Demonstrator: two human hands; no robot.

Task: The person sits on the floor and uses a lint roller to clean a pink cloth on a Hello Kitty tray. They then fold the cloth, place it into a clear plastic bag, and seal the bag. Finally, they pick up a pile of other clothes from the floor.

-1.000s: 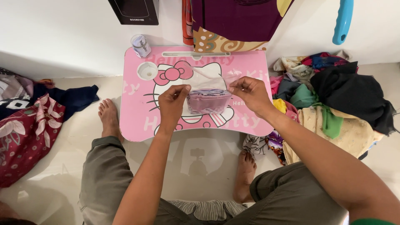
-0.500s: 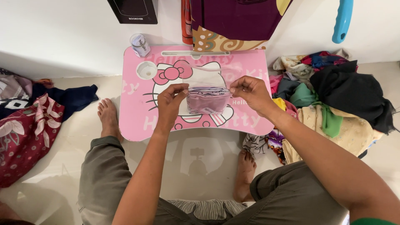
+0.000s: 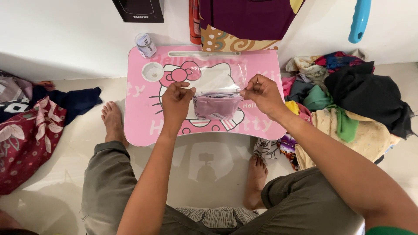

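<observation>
Two pinches hold the work: my left hand (image 3: 176, 102) nips the left upper corner of a clear plastic bag (image 3: 217, 93) between thumb and fingertips, and my right hand (image 3: 261, 93) nips the right upper corner the same way, fingers pressed together on the film. I see the bag stretched between the two hands, just above the pink lap table (image 3: 143, 117), with a folded mauve cloth (image 3: 216, 106) sitting in its lower half and the upper part of the bag see-through. I cannot tell whether the bag's bottom edge touches the tabletop. At the table's far left corner a round cup recess (image 3: 153, 71) shows, and a small white bottle (image 3: 146, 45) stands just beyond it by the wall. My bare feet rest on the floor on each side under the table. To my right lies a heap of mixed clothes (image 3: 348, 104); to my left, a dark red flowered cloth (image 3: 26, 139).
</observation>
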